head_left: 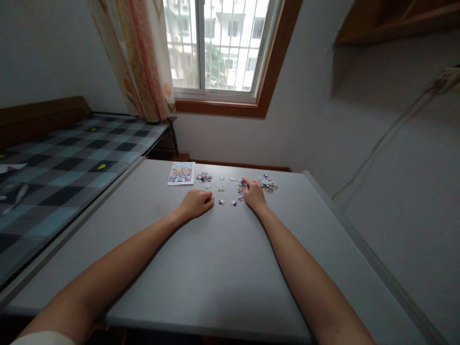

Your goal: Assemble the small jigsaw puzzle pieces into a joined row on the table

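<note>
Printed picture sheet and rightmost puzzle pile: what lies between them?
In the head view, between the printed picture sheet and the rightmost puzzle pile lie another puzzle pile, scattered loose pieces and the right hand.

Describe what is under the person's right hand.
The table is beneath the right hand, with puzzle pieces showing along its left edge. Anything directly under the hand is covered and cannot be seen.
</note>
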Motion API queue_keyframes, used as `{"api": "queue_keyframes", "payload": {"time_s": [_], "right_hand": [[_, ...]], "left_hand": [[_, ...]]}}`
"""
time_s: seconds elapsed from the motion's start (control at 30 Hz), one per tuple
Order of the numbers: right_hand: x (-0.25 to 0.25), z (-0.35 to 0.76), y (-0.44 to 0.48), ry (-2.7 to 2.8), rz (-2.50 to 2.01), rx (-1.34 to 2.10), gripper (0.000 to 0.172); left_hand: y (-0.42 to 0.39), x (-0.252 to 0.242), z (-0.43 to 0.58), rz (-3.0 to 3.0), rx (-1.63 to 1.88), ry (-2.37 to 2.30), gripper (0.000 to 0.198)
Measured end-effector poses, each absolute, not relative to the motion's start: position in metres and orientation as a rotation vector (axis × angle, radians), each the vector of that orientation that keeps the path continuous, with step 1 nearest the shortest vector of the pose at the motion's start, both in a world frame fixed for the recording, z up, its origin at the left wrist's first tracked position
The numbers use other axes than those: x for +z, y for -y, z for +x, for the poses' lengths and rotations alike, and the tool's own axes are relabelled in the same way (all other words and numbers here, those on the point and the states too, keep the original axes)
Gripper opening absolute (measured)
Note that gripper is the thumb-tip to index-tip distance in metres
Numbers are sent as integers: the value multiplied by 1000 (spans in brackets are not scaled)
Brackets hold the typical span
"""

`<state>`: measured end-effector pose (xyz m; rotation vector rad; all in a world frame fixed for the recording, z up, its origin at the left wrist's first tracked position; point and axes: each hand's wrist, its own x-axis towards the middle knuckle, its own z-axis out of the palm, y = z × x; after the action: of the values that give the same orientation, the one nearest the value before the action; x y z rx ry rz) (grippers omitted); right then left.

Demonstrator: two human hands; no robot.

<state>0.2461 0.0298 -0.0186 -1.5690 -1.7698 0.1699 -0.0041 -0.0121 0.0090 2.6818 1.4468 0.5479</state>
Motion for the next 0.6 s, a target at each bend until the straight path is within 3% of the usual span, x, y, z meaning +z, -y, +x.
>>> {"api": "queue_keyframes", "payload": {"time_s": [0.6], "right_hand": [[-21, 248, -31, 1817, -1506, 38, 40]], "left_hand": [[11, 7, -4, 2707, 532, -1453, 34]]}}
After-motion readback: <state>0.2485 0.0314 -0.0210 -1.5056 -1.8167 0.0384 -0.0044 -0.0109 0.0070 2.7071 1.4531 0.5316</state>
